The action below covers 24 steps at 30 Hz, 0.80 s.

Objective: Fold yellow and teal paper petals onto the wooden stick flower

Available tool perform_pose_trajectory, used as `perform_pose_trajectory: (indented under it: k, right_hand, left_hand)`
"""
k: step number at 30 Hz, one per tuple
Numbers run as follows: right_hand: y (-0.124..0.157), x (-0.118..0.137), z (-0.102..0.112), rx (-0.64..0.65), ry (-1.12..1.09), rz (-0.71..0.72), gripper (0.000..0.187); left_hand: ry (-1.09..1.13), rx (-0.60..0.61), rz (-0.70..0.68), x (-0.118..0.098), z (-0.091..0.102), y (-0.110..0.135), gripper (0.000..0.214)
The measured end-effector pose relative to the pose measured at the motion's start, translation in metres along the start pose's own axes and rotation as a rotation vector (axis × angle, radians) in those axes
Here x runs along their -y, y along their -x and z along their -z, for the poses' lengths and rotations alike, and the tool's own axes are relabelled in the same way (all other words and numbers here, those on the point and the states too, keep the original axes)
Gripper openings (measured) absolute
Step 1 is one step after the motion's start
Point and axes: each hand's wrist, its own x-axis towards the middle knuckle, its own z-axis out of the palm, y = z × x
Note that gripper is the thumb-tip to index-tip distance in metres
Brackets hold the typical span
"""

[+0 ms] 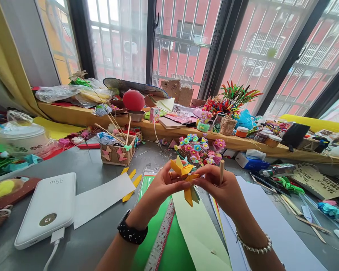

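Observation:
Both my hands are raised over the grey table, pinching a folded yellow paper flower (184,174) between them. My left hand (161,185) grips its left side with fingers closed; a black dotted watch band sits on that wrist. My right hand (219,185) pinches the flower's right side and also holds a short wooden stick (222,171) upright between its fingers; a bead bracelet circles that wrist. Under my hands lie a pale green paper strip (199,229), a green sheet (176,250) and a ruler (161,237).
A white power bank (46,209) with cable lies at the left beside white paper (103,199). A cardboard box (118,152) with sticks, small paper flowers (197,147), a red balloon (133,99) and craft clutter line the windowsill. White sheets (271,226) and sticks lie right.

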Motion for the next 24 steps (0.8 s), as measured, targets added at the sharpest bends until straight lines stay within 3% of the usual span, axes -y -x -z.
perform_pose_trajectory:
  k: [8, 24]
  right_hand:
    - [0.0014, -0.0021, -0.0034, -0.031, -0.068, -0.063, 0.015]
    - [0.0006, -0.0004, -0.0041, -0.03, 0.038, -0.08, 0.016]
  left_hand:
    - [0.02, -0.003, -0.01, 0.0007, 0.0005, -0.0001, 0.031]
    - [-0.009, 0.007, -0.014, 0.0037, -0.0018, -0.0018, 0.032]
